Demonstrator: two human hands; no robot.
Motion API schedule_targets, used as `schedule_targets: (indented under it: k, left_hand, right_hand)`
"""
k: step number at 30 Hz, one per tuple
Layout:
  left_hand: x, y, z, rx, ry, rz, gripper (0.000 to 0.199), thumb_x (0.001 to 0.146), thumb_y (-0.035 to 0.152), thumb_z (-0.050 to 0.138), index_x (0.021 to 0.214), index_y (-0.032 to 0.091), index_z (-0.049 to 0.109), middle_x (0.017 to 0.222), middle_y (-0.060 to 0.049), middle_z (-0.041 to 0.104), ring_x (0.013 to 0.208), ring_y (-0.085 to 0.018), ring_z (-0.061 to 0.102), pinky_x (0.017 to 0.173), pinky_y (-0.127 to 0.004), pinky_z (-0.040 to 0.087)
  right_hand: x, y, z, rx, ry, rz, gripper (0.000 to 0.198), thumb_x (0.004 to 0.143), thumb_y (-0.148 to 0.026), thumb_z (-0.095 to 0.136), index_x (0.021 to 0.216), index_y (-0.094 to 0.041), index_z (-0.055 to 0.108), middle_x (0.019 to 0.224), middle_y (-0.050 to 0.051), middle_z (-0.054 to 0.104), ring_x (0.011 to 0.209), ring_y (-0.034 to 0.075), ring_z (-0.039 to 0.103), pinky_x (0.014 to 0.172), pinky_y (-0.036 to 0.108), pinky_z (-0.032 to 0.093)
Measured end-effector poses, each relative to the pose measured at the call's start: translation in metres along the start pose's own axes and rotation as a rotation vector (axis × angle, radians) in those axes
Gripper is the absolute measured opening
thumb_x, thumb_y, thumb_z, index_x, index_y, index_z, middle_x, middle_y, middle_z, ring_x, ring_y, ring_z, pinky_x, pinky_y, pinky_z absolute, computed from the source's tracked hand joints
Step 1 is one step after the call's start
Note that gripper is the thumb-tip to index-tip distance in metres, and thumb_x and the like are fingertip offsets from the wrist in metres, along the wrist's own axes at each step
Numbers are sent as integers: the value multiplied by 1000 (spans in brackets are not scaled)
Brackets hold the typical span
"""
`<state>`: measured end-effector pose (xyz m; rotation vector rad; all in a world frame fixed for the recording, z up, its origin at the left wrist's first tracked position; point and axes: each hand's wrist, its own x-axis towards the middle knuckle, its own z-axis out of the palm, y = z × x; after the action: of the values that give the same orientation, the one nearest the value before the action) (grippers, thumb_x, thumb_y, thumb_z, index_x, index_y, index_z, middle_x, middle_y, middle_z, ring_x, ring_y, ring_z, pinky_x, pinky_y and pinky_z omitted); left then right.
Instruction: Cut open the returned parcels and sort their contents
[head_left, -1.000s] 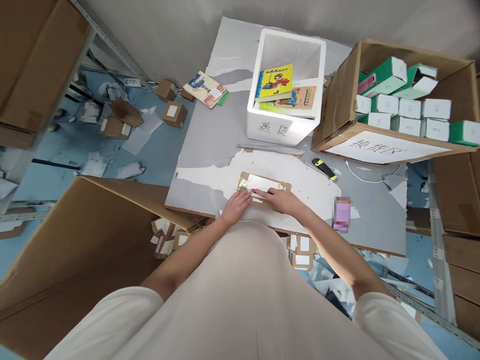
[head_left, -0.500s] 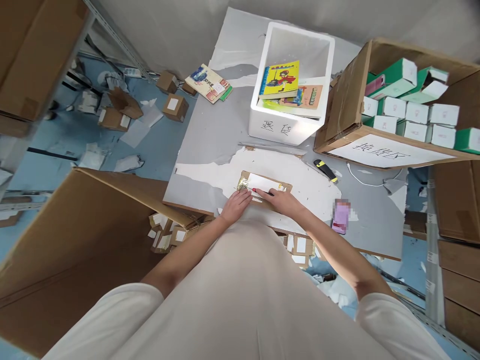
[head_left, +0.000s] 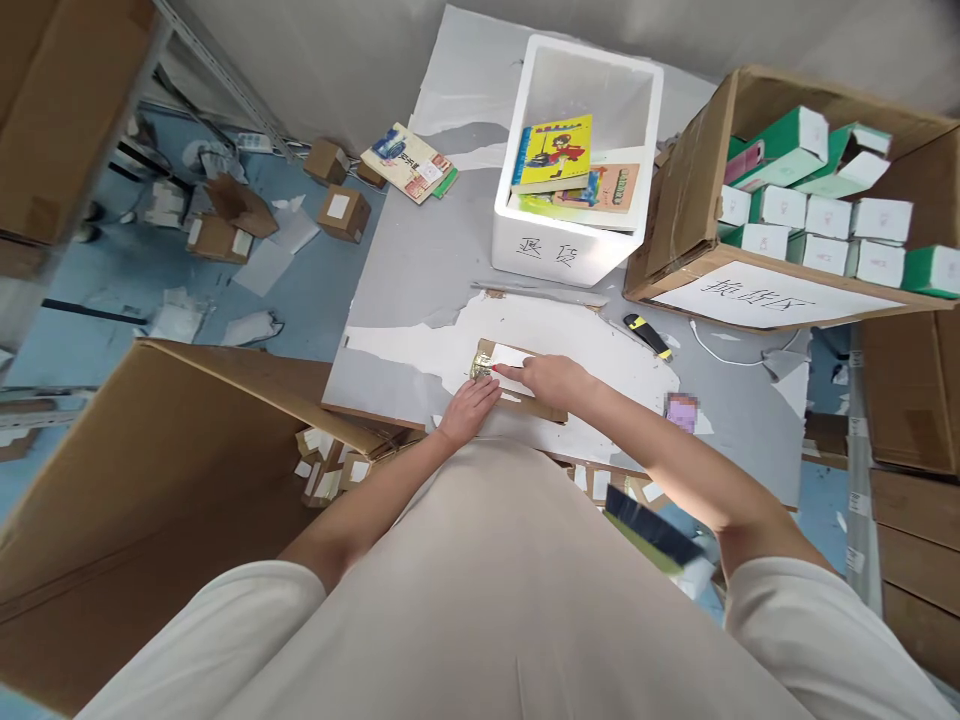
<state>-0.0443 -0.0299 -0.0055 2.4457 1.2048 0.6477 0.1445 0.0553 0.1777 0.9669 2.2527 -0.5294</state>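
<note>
A small flat cardboard parcel (head_left: 551, 410) with a white label and shiny tape on its left end lies near the table's front edge. My left hand (head_left: 469, 408) rests on its lower left corner, fingers stretched out and flat. Over the label, my right hand (head_left: 553, 381) is closed around a slim tool with a red end (head_left: 495, 368), the index finger stretched along it. The red end is at the taped end of the parcel. Most of the tool is hidden under the hand, so its exact kind does not show.
Behind the parcel stand a white foam box (head_left: 570, 250) of books and a carton (head_left: 679, 220) of green-white boxes. A black-yellow utility knife (head_left: 649, 337) and a pink phone (head_left: 681, 412) lie right. A large open carton (head_left: 150, 500) stands left. A blurred dark flat object (head_left: 652, 530) shows below the table edge.
My right hand has moved left along the parcel, bringing the tool's red end to the tape. My left hand stays put. A blurred dark object has appeared near my right forearm, which now partly covers the phone.
</note>
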Motion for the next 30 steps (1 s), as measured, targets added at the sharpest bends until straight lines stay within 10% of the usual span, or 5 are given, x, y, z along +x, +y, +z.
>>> schedule_targets:
  k: [6, 13, 30]
  left_hand:
    - [3, -1, -1, 11, -29, 8, 32, 98, 21, 37, 117, 17, 63, 116, -13, 70, 121, -23, 58, 101, -46, 45]
    - [-2, -2, -4, 35, -28, 9, 35, 97, 16, 37, 124, 17, 60, 123, -14, 67, 126, -23, 55, 102, -46, 44]
    - [-3, -4, 1, 137, 107, 113, 32, 94, 11, 39, 114, 18, 64, 107, -13, 68, 102, -22, 60, 87, -39, 47]
  right_hand:
    - [2, -40, -23, -10, -12, 68, 52, 91, -7, 40, 142, -13, 44, 107, 18, 66, 101, 25, 67, 76, 30, 53]
    - [3, -33, 18, 31, 31, 113, 62, 95, -10, 32, 154, -25, 22, 117, 19, 62, 98, 25, 68, 72, 32, 52]
    - [13, -8, 9, 133, -44, 123, 69, 92, -12, 41, 154, -34, 20, 114, 14, 68, 101, 26, 67, 77, 33, 51]
